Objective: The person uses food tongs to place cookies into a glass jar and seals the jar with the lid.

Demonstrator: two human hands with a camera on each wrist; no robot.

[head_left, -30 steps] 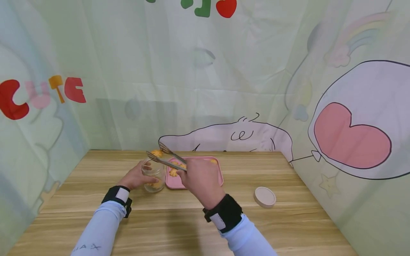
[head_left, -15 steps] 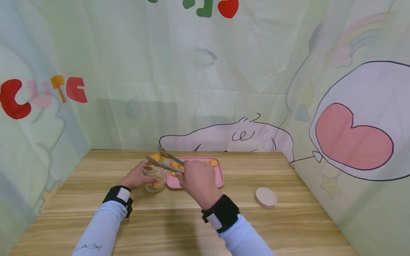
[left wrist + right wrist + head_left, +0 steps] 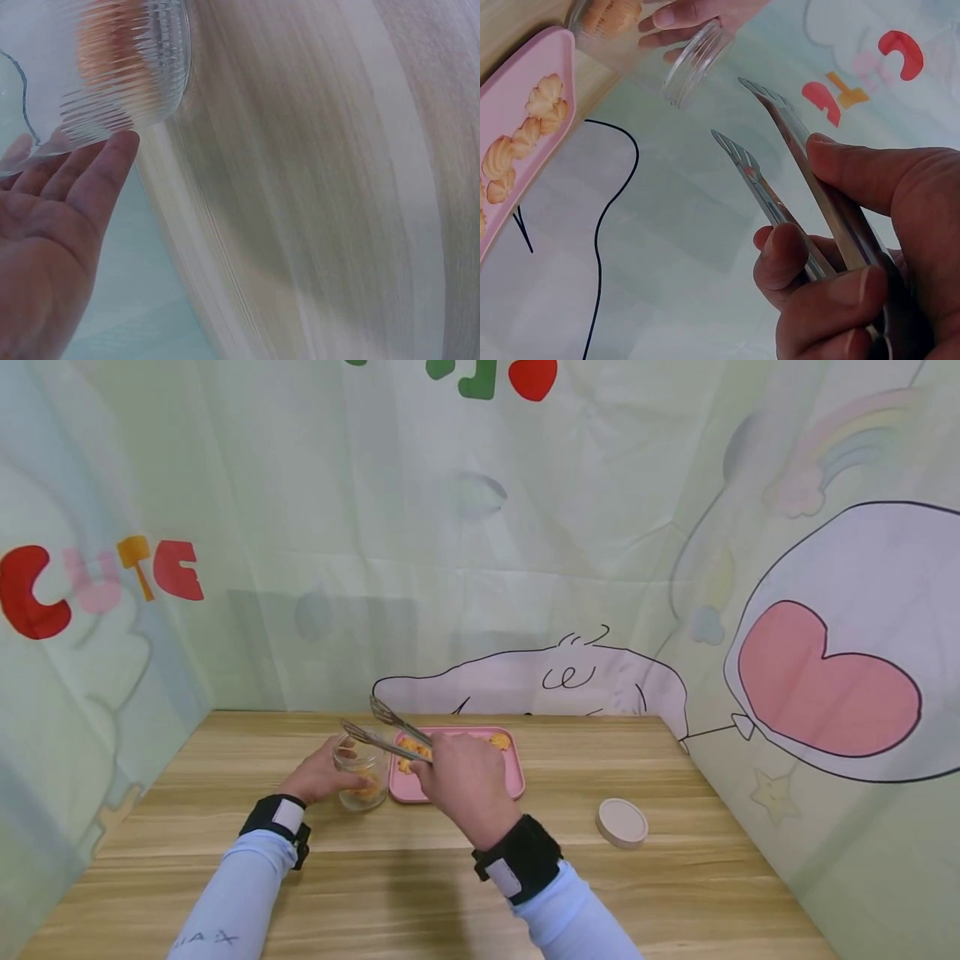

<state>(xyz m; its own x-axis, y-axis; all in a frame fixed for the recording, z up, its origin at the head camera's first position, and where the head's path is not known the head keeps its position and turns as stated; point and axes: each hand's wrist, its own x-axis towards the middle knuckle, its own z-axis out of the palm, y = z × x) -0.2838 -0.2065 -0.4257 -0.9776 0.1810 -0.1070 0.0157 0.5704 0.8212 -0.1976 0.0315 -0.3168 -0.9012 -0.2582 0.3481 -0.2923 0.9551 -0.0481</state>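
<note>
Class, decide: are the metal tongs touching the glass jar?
Apart. In the right wrist view, the printed backdrop shows between the tips of the metal tongs and the rim of the glass jar.

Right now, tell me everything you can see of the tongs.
The tongs look like shiny metal: two long, narrow prongs with slotted ends. They stand open, with nothing between the tips. The right hand grips them, thumb on one prong and fingers on the other, and hides much of the far end. They are held up off the table, tips pointing forward and left, near the mouth of the glass jar but apart from it.
</note>
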